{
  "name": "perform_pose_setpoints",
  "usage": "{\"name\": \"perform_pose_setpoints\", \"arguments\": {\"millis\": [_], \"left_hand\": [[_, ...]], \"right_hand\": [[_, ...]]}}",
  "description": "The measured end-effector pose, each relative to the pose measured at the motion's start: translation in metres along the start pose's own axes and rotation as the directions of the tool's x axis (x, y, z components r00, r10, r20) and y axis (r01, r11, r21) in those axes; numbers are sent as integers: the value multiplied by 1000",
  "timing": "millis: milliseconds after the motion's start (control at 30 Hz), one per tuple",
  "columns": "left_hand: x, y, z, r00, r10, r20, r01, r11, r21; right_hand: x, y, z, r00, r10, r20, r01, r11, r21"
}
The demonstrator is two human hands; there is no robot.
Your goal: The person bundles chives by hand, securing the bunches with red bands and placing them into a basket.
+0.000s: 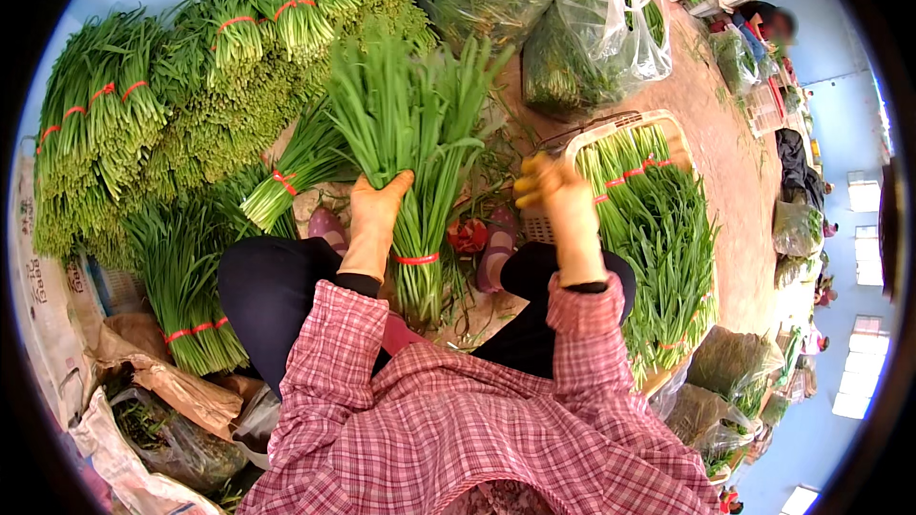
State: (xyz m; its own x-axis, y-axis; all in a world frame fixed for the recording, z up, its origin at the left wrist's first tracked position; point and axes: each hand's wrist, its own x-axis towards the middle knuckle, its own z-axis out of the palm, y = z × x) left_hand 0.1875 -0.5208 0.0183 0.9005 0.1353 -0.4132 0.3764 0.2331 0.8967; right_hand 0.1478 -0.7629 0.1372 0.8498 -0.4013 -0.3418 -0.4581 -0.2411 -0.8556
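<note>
My left hand (380, 215), in a tan rubber glove, grips a bunch of long green leafy stalks (412, 133) that look like garlic chives. A red band (417, 258) circles this bunch near its pale cut ends, which point toward me between my knees. My right hand (555, 189), gloved alike with yellower fingertips, hangs in the air right of the bunch, beside a pale plastic crate (679, 124). Motion smears its fingers, so their grip is unclear. Red-banded bunches (649, 238) fill the crate. Left of my left hand lies another banded bunch (286, 172).
Banded bunches (239, 67) are piled high at the far left, with more bunches (186, 296) by my left knee. Filled clear plastic bags (596, 43) stand at the back. A small red object (468, 236) lies between my shoes. Another person (763, 24) sits far right.
</note>
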Motion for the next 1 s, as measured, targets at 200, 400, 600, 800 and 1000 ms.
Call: {"name": "perform_pose_setpoints", "arguments": {"millis": [200, 400, 600, 800, 1000], "left_hand": [[-15, 22, 3, 999, -10, -39, 2, 981, -196], [-67, 66, 24, 921, 68, 383, 39, 963, -265], [-11, -4, -5, 984, -49, 169, 110, 922, -371], [-26, -4, 24, 943, -140, 300, 234, 924, -302], [-36, 20, 23, 966, -136, 218, 171, 974, -151]], "right_hand": [[-40, 31, 63, 948, -154, 279, 225, 943, -246], [-1, 48, 64, 887, -173, 429, -85, 851, 518], [9, 58, 54, 722, -260, 641, -376, 630, 679], [-9, 57, 95, 911, -234, 339, -6, 815, 579], [6, 85, 79, 891, 14, 453, -385, 550, 741]]}}
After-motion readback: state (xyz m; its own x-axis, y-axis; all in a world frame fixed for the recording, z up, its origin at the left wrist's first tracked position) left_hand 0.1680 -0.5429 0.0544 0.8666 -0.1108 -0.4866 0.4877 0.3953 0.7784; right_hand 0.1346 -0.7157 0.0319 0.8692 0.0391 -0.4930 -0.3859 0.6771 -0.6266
